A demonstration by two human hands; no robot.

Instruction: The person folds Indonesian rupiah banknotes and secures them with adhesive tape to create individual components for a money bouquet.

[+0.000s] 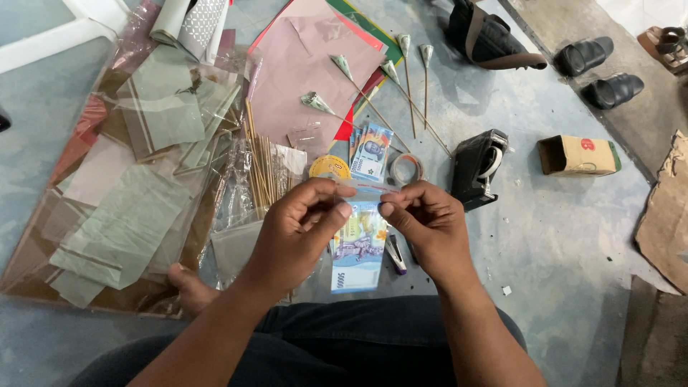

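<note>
Clear tape strip (pixel 365 188) pinched btwn left hand (pixel 297 229) & right hand (pixel 426 226).

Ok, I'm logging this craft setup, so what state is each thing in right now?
Left hand: pinching one end of a clear strip.
Right hand: pinching the other end.
Clear strip: stretched between the hands.
Banknote: flat on the floor.
Tape dispenser: on the floor, untouched.
Tape roll: lying flat.
Box: on its side, end open.
Cone sticks: lying on the floor.
</note>
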